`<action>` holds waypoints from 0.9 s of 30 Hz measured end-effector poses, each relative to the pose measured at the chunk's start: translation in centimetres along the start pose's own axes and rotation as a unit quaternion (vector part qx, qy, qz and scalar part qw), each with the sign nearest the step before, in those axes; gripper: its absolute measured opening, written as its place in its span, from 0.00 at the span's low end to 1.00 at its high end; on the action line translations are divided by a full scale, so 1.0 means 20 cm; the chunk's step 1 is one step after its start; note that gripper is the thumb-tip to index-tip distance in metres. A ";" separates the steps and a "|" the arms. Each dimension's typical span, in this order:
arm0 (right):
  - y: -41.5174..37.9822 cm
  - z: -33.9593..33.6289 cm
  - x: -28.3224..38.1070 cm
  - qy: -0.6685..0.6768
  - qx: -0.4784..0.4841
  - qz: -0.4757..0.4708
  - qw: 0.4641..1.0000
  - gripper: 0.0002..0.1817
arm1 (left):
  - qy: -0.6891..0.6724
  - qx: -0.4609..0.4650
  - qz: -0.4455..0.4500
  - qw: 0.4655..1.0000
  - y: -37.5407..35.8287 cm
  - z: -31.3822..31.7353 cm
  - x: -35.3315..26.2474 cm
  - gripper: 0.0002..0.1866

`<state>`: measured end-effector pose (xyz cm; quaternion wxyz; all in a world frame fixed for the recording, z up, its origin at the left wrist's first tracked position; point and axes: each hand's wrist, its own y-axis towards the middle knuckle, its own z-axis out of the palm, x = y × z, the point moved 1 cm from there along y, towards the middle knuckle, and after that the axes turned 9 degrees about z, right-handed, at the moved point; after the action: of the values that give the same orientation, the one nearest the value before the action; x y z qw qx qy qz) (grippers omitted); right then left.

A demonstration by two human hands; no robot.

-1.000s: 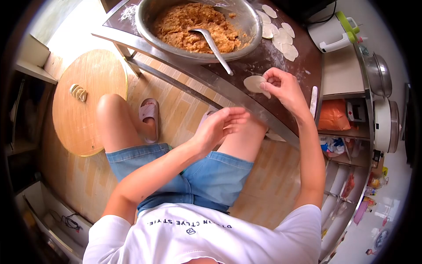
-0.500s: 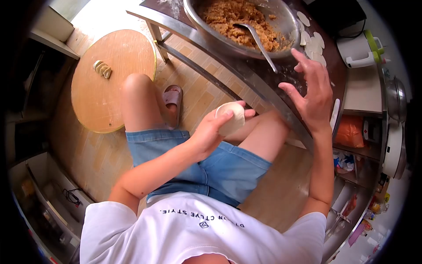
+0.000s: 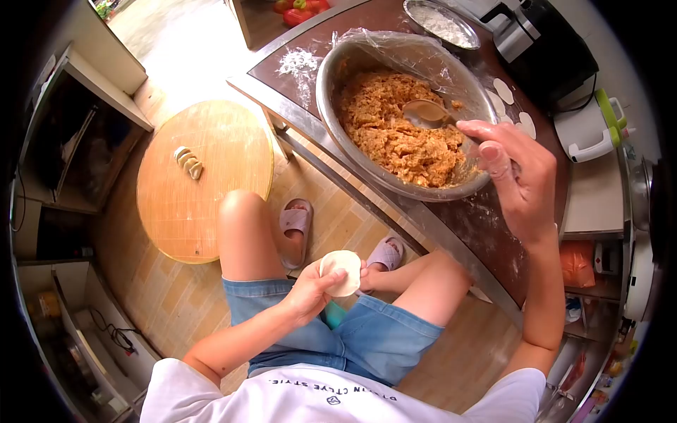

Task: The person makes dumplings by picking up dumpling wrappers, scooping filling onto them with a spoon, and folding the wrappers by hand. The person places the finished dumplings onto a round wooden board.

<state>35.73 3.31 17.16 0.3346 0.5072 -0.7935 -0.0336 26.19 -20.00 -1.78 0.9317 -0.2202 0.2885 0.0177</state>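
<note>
My left hand (image 3: 314,287) pinches a round dough wrapper (image 3: 340,273) between thumb and fingers, above my lap. My right hand (image 3: 523,176) is closed on the handle of a metal spoon (image 3: 425,111), and much of that handle is hidden by the fingers. The spoon's bowl rests on orange-brown minced filling (image 3: 395,141). A large steel basin (image 3: 326,106) with plastic film along its far rim contains the filling. Beyond my right hand, several more wrappers (image 3: 503,91) lie on the dark tabletop (image 3: 486,233).
On the left, a round wooden board (image 3: 211,229) carries several folded dumplings (image 3: 188,162). Flour (image 3: 441,25) fills a metal dish at the back. A black appliance (image 3: 553,53) and a white-and-green one (image 3: 589,130) stand on the right. Red peppers (image 3: 300,10) lie at the top.
My right hand, empty before, has taken hold of the spoon, whose bowl end has shifted within the filling. My left hand still holds the wrapper, now turned more face-up. The camera view has shifted.
</note>
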 end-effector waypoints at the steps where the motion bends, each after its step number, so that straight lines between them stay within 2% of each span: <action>1: 0.01 0.03 0.00 0.016 0.011 0.012 1.000 0.12 | 0.003 0.007 -0.010 1.000 0.01 -0.01 0.01 0.22; 3: 0.05 0.11 -0.01 -0.018 0.018 -0.034 0.999 0.12 | 0.011 0.020 -0.033 0.999 0.04 0.02 0.01 0.22; 4: 0.08 0.15 -0.03 -0.021 0.021 -0.049 0.998 0.13 | 0.002 0.058 -0.018 0.998 0.04 0.05 -0.03 0.23; 7: 0.13 0.22 -0.03 -0.004 0.039 -0.074 0.996 0.13 | 0.001 0.081 -0.034 0.996 0.06 0.08 -0.07 0.23; 10: 0.14 0.25 -0.02 0.025 0.044 -0.115 0.992 0.11 | -0.059 0.052 -0.053 0.996 0.03 0.10 -0.11 0.25; 12: 0.11 0.27 -0.03 0.045 0.033 -0.158 0.986 0.10 | -0.042 0.064 -0.053 0.996 0.03 0.09 -0.10 0.26; 18: 0.12 0.27 -0.05 0.023 0.016 -0.171 0.985 0.09 | -0.050 0.049 -0.051 0.996 0.04 0.11 -0.09 0.27; 24: 0.06 0.20 -0.05 0.076 0.073 -0.130 0.986 0.10 | -0.086 0.032 -0.038 0.995 0.03 0.17 -0.13 0.26; 27: 0.00 0.13 -0.07 0.162 0.109 0.031 0.980 0.13 | -0.089 0.034 -0.014 0.995 0.02 0.18 -0.14 0.25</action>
<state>34.73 3.80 14.45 0.4021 0.5144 -0.7432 0.1465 25.69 -17.87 2.16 0.9606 -0.1901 0.2020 0.0144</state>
